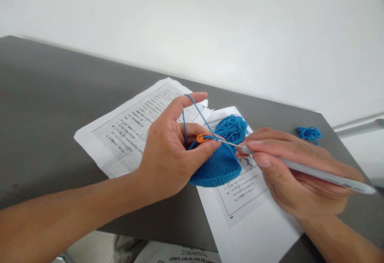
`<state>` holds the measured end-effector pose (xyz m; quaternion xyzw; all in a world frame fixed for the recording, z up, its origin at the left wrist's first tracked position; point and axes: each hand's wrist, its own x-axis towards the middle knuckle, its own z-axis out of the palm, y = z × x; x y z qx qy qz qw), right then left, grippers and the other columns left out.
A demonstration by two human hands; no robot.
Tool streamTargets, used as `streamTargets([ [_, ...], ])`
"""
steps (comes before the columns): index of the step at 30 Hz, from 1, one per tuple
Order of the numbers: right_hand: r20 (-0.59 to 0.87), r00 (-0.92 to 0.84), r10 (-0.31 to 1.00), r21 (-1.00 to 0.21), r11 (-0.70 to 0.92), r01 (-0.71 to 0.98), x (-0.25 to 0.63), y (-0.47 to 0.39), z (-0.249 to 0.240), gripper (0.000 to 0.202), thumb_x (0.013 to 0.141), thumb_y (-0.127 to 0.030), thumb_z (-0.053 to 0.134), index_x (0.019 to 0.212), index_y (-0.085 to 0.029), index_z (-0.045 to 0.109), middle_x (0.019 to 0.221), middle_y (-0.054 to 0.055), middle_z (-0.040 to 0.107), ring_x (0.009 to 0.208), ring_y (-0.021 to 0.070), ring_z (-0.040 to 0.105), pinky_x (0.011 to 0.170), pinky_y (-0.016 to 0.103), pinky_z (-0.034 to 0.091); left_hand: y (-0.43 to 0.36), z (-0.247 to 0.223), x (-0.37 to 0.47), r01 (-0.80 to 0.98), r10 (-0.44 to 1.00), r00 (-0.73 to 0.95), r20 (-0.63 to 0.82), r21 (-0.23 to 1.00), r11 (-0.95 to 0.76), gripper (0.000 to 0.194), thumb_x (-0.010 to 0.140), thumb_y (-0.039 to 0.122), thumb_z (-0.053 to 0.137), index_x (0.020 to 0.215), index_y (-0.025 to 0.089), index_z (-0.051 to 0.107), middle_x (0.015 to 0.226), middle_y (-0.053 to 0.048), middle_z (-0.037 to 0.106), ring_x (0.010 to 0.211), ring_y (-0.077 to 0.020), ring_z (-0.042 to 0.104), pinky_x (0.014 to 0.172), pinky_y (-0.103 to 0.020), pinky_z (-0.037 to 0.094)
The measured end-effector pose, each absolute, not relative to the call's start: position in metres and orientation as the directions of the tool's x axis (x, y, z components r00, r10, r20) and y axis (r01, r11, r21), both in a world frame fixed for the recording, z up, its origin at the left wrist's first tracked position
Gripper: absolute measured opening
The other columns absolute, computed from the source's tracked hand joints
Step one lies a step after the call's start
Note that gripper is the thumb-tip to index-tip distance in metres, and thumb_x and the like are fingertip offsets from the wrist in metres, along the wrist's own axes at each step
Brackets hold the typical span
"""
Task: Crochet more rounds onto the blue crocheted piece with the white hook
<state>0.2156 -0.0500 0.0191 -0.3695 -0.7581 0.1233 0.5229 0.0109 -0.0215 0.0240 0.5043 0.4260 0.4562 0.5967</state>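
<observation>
My left hand pinches the upper edge of a round blue crochet piece between thumb and fingers. Blue yarn loops over its raised index finger. An orange stitch marker sits at the piece's edge beside my left thumb. My right hand grips a crochet hook by its pale handle, like a pen. The hook's thin metal shaft reaches left to the edge of the piece, where its tip is hidden among yarn and fingers. Behind the piece lies a bundle of blue yarn.
Two printed sheets lie on the grey table: one sheet at the left, another sheet under the work. A small blue yarn tangle rests near the right edge. A white wall stands behind.
</observation>
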Motion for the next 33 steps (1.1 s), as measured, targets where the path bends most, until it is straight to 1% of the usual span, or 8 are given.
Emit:
streamTargets([
  [7, 0.701, -0.222, 0.678, -0.454, 0.664, 0.594, 0.213, -0.059, 0.022, 0.030, 0.085, -0.014, 0.079, 0.109, -0.033, 0.081, 0.094, 0.003, 0.084, 0.070, 0.0223, 0.077, 0.057, 0.035, 0.065, -0.021, 0.027, 0.011, -0.066, 0.984, 0.174, -0.031, 0.997, 0.043, 0.077, 0.072, 0.012, 0.084, 0.143, 0.020, 0.056, 0.067, 0.000, 0.075, 0.063, -0.0218, 0.074, 0.055, -0.026, 0.055],
  [12, 0.693, -0.269, 0.669, -0.319, 0.619, 0.718, 0.210, -0.065, 0.026, 0.017, 0.092, -0.023, 0.075, 0.106, -0.028, 0.082, 0.096, 0.004, 0.084, 0.072, 0.0207, 0.080, 0.062, 0.030, 0.068, -0.021, 0.028, 0.011, -0.029, 0.987, 0.158, 0.006, 1.000, -0.002, 0.068, 0.078, 0.015, 0.081, 0.141, 0.020, 0.057, 0.073, -0.001, 0.079, 0.066, -0.0197, 0.074, 0.059, -0.027, 0.055],
  [14, 0.679, -0.292, 0.674, -0.282, 0.607, 0.743, 0.208, -0.069, 0.028, 0.021, 0.091, -0.022, 0.076, 0.111, -0.027, 0.081, 0.097, 0.004, 0.084, 0.073, 0.0212, 0.080, 0.064, 0.030, 0.068, -0.022, 0.028, 0.011, -0.008, 0.988, 0.152, 0.027, 1.000, -0.026, 0.064, 0.081, 0.017, 0.080, 0.140, 0.020, 0.056, 0.076, -0.002, 0.080, 0.067, -0.0190, 0.075, 0.061, -0.027, 0.055],
  [19, 0.709, -0.345, 0.615, -0.226, 0.662, 0.714, 0.199, -0.075, 0.035, 0.051, 0.083, -0.008, 0.081, 0.128, -0.030, 0.071, 0.096, 0.003, 0.084, 0.074, 0.0233, 0.080, 0.063, 0.034, 0.069, -0.025, 0.028, 0.010, 0.016, 0.986, 0.135, 0.098, 0.995, -0.101, 0.058, 0.083, 0.020, 0.078, 0.138, 0.021, 0.058, 0.080, -0.002, 0.080, 0.070, -0.0193, 0.074, 0.068, -0.030, 0.058],
  [24, 0.724, -0.463, 0.512, -0.036, 0.698, 0.715, 0.189, -0.074, 0.042, 0.047, 0.087, -0.009, 0.078, 0.129, -0.029, 0.070, 0.092, 0.003, 0.084, 0.076, 0.0220, 0.080, 0.065, 0.032, 0.069, -0.032, 0.032, 0.010, -0.088, 0.980, 0.128, 0.150, 0.986, -0.140, 0.050, 0.087, 0.021, 0.075, 0.134, 0.025, 0.059, 0.079, 0.001, 0.077, 0.066, -0.0157, 0.069, 0.071, -0.030, 0.058],
  [29, 0.776, -0.389, 0.496, -0.035, 0.650, 0.759, 0.183, -0.083, 0.045, 0.054, 0.087, -0.006, 0.077, 0.133, -0.032, 0.068, 0.092, 0.003, 0.084, 0.073, 0.0230, 0.080, 0.061, 0.034, 0.068, -0.043, 0.043, 0.009, -0.270, 0.964, 0.223, 0.147, 0.959, -0.083, 0.050, 0.086, 0.020, 0.078, 0.132, 0.021, 0.060, 0.085, -0.003, 0.081, 0.072, -0.0179, 0.073, 0.071, -0.028, 0.059],
  [31, 0.787, -0.384, 0.482, -0.035, 0.657, 0.753, 0.184, -0.089, 0.045, 0.056, 0.086, -0.006, 0.078, 0.135, -0.030, 0.067, 0.093, 0.004, 0.084, 0.075, 0.0236, 0.080, 0.063, 0.035, 0.069, -0.048, 0.048, 0.009, -0.293, 0.959, 0.242, 0.145, 0.953, -0.070, 0.051, 0.083, 0.021, 0.082, 0.130, 0.020, 0.062, 0.085, -0.004, 0.081, 0.076, -0.0193, 0.076, 0.071, -0.027, 0.059],
  [33, 0.807, -0.378, 0.454, -0.030, 0.670, 0.742, 0.185, -0.095, 0.043, 0.056, 0.082, -0.007, 0.080, 0.134, -0.026, 0.069, 0.094, 0.006, 0.084, 0.078, 0.0246, 0.080, 0.067, 0.036, 0.070, -0.051, 0.052, 0.008, -0.274, 0.960, 0.239, 0.146, 0.959, -0.077, 0.051, 0.081, 0.025, 0.084, 0.128, 0.019, 0.064, 0.081, -0.004, 0.081, 0.073, -0.0195, 0.076, 0.067, -0.026, 0.059],
])
